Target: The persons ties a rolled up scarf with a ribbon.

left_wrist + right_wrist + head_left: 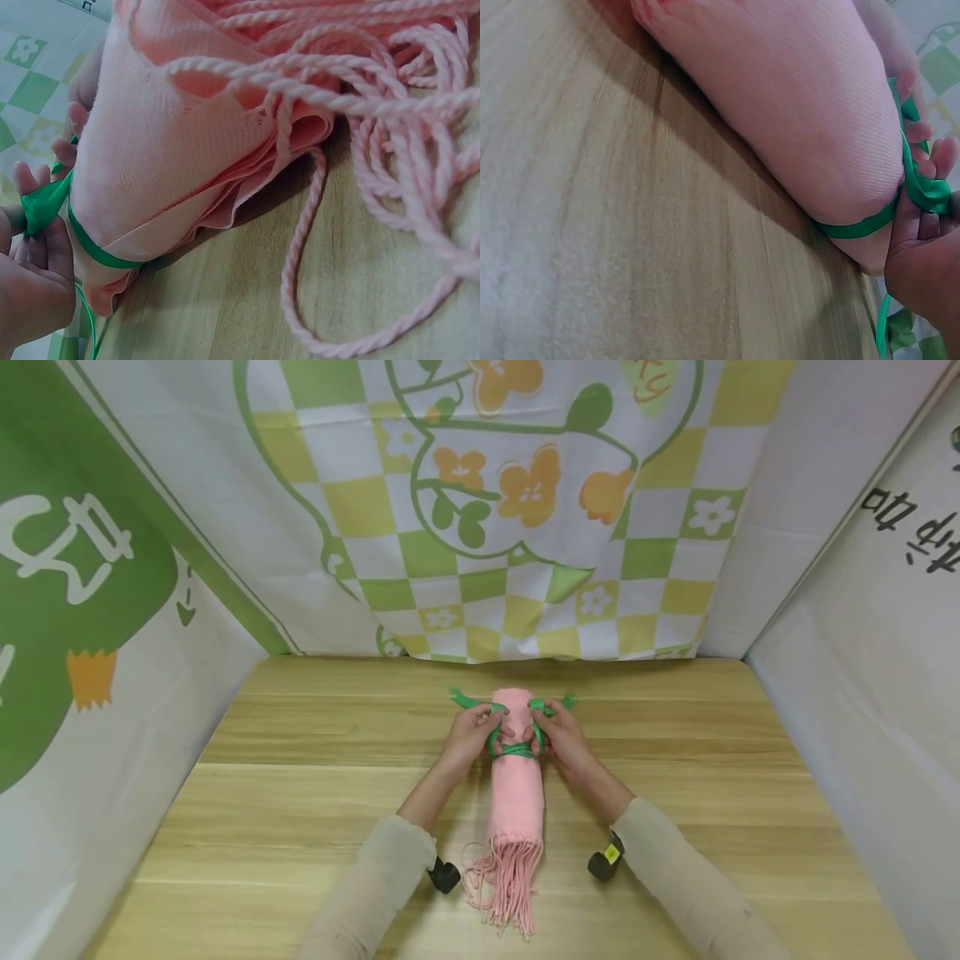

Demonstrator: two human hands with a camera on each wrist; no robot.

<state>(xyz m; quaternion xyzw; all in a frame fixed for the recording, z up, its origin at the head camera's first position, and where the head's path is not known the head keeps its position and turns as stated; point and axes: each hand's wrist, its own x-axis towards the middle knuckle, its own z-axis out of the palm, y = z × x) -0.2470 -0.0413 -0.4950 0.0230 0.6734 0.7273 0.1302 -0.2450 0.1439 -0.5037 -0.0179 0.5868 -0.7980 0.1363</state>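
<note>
A rolled pink scarf lies lengthwise on the table, its twisted fringe pointing toward me. Round the roll's upper part runs a green ribbon. My left hand pinches one side of the ribbon in a loop, between thumb and fingers. On the opposite side my right hand pinches another ribbon loop. Both hands are above the roll, close together. Loose ribbon ends stick out beyond each hand. In the left wrist view the ribbon band hugs the scarf; whether a knot sits between the hands is hidden.
The wooden table extends on both sides of the scarf. A printed checkered cloth hangs at the table's back edge, with printed panels left and right. Black wrist cameras hang below the sleeves. One fringe cord curls out to the left.
</note>
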